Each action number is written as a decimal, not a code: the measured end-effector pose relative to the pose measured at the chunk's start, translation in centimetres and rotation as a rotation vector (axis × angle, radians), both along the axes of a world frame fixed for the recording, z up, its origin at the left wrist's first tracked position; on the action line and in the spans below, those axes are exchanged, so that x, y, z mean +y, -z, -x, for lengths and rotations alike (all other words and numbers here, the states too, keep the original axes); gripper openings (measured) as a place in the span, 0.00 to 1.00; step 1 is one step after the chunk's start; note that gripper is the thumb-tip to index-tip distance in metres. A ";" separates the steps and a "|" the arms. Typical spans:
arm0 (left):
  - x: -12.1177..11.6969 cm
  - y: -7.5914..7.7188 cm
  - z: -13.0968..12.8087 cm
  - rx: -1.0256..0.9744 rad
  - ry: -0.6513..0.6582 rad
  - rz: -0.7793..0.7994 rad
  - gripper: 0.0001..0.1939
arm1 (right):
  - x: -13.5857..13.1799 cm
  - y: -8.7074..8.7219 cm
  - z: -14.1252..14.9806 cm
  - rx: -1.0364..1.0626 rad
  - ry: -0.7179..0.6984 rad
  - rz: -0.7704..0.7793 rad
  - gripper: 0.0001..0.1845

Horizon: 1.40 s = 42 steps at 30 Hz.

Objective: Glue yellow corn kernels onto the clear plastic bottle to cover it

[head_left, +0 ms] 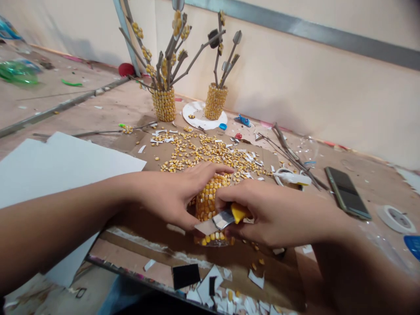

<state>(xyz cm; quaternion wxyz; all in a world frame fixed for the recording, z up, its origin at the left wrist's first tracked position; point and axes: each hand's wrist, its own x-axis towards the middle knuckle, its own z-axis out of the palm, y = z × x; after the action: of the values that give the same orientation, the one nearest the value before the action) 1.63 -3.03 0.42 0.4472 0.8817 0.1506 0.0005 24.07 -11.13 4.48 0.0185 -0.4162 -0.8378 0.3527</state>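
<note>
Directly before me stands a clear cup (pixel 206 199) covered in rows of yellow corn kernels, with a bare see-through band near its base. My left hand (pixel 173 194) is curled round its left side, thumb low and fingers over the far rim. A yellow utility knife (pixel 240 212) is gripped in my right hand (pixel 262 210); its metal blade points left across the front of the cup, close to my left thumb. Whether the blade touches the kernels I cannot tell. Loose corn kernels (pixel 210 148) lie spread on brown cardboard (pixel 151 157) behind the cup.
Two kernel-covered pots with twigs (pixel 164 105) (pixel 215 103) stand at the back, one on a white disc (pixel 193 109). White sheets (pixel 65 166) lie left. A glue bottle (pixel 293 178), phone (pixel 348 192) and tape roll (pixel 396 218) are right. Paper scraps (pixel 206 284) litter the front edge.
</note>
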 end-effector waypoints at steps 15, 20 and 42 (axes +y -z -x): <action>0.1 -0.4 0.1 0.024 0.002 0.015 0.56 | 2.6 1.0 -3.0 0.239 0.181 -0.149 0.10; 0.3 0.0 -0.5 -0.035 -0.254 0.017 0.37 | 5.8 3.5 -6.6 -0.021 0.517 -0.315 0.24; 5.0 1.2 0.1 -0.064 -0.723 -0.199 0.13 | 5.8 3.3 -6.3 -0.411 0.376 -0.142 0.05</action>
<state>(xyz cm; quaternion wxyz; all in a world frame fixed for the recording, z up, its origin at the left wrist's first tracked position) 1.52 1.98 -0.77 0.3350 0.8102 0.4372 0.2003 30.40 -5.37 1.20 -0.0576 -0.6246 -0.7549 0.1918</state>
